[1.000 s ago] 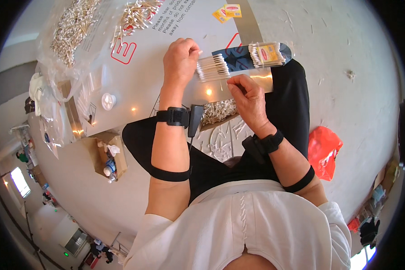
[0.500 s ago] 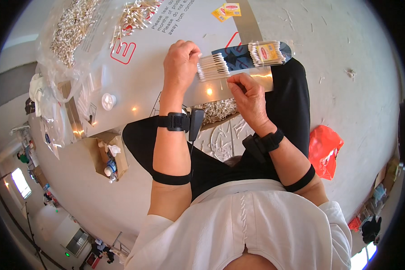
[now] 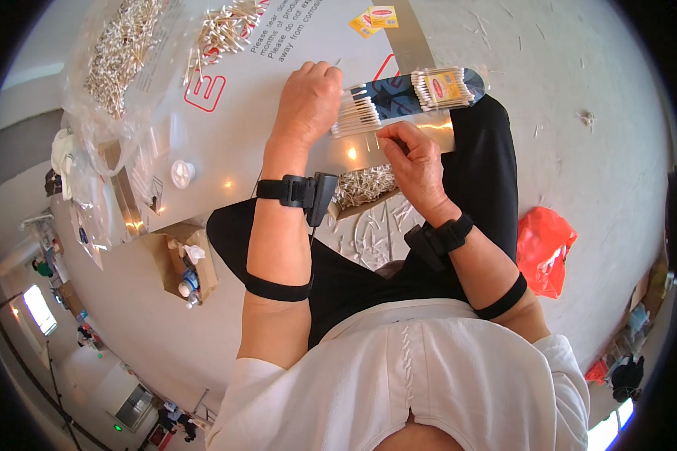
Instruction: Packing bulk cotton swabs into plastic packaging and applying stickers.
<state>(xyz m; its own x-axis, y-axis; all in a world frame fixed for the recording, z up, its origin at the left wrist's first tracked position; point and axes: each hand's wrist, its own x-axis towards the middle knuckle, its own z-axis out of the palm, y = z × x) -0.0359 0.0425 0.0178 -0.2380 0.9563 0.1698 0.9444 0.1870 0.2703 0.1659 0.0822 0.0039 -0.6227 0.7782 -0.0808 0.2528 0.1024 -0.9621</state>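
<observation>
Cotton swabs [image 3: 358, 118] lie side by side in a row on a dark blue patterned strip [image 3: 393, 98]. At the strip's right end sits a clear pack of cotton swabs [image 3: 424, 92] with a yellow and red card [image 3: 444, 88]. Against the row's left side is my left hand [image 3: 308, 101], its fingers curled closed; what they hold, if anything, is hidden. My right hand [image 3: 415, 158] makes a pinch at the lower right corner of the row, beside the swab tips. Anything between that thumb and finger is too small to make out.
Loose swabs [image 3: 229, 30] are heaped on the table [image 3: 256, 128], beside a big clear bag of swabs [image 3: 120, 60]. Two yellow cards [image 3: 382, 16] lie at the far edge. A box of swabs [image 3: 365, 184] stands below the table edge; a red bag [image 3: 545, 252] rests at right.
My left hand has shifted slightly and turned, its knuckles now more to the right. Dark strip shows between swabs at the row's upper end. My right hand has barely moved.
</observation>
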